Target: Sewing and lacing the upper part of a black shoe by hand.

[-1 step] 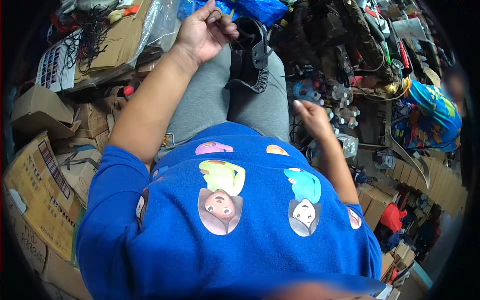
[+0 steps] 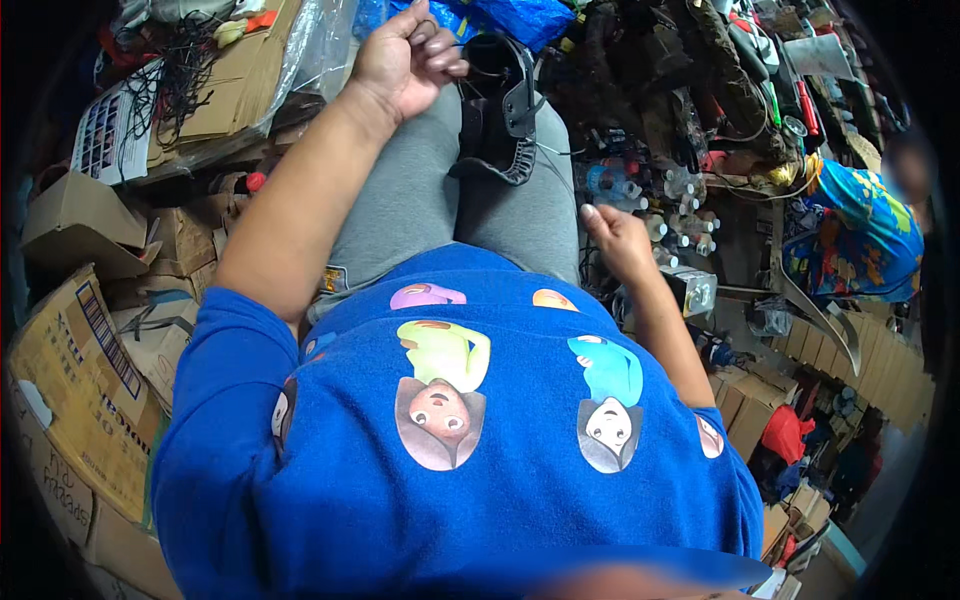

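Between my thighs stands a black shoe, with a row of stitches along its curved near edge. My left hand is closed beside the shoe's left side, fingers curled in; a thin strand seems to run from it into the shoe. On the other side, my right hand is closed with thumb against fingers, to the right of my thigh. A fine thread stretches from the shoe's stitched edge toward this hand. The thread's ends inside both hands are hidden.
Cardboard boxes are stacked at left, below a flattened carton with tangled black cords. Several small bottles stand at right. Tools lie farther right, near a person in a colourful shirt. Blue plastic lies beyond the shoe.
My right hand has shifted slightly left, toward my thigh. My left hand has curled a little tighter and moved slightly left. The thread by the shoe now shows more plainly.
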`<action>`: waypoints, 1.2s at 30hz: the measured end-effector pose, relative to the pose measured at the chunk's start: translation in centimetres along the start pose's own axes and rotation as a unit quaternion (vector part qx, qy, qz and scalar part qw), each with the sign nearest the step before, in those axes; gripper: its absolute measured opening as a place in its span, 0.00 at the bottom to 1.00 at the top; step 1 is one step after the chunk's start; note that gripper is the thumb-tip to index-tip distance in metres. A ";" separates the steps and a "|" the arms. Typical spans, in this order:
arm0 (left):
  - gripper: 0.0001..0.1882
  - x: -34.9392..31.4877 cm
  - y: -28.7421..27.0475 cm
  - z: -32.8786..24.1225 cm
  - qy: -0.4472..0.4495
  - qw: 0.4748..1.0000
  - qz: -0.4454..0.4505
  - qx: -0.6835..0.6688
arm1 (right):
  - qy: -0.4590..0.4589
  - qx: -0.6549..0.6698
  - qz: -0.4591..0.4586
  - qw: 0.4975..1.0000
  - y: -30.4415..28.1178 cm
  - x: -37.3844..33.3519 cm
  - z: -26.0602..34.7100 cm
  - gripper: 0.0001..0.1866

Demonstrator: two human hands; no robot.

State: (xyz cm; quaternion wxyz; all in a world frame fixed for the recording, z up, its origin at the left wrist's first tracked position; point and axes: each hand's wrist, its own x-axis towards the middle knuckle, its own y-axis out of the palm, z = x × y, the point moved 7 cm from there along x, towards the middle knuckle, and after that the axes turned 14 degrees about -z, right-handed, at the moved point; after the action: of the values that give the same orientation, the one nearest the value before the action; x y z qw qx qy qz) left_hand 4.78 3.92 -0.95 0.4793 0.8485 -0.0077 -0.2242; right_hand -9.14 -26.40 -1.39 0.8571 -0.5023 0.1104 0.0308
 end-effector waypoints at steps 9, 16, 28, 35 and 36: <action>0.21 -0.4 -2.0 -3.9 0.114 0.924 -0.106 0.348 | 0.207 0.424 0.083 0.878 1.1 -1.3 -6.8 0.23; 0.24 -1.8 3.5 -0.6 0.281 0.703 0.036 0.653 | 0.142 0.345 -0.181 0.910 -5.6 4.2 -5.2 0.27; 0.15 0.0 4.5 7.3 0.108 0.696 0.182 0.686 | -0.272 0.030 0.127 0.953 -0.5 6.4 11.7 0.14; 0.22 -1.3 5.2 5.8 0.227 0.626 0.125 0.735 | -0.258 0.180 -0.026 0.949 -5.7 4.6 8.4 0.08; 0.24 -2.1 5.6 4.8 0.319 0.601 0.097 0.726 | -0.258 0.179 -0.025 0.949 -5.7 4.5 9.1 0.08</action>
State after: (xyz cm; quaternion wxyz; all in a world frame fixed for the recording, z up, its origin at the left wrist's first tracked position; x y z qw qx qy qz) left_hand 2.13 -2.45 2.29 -0.3033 0.9291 -0.0965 0.1883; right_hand -2.38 -21.58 6.72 0.9327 -0.3176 -0.1238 0.1175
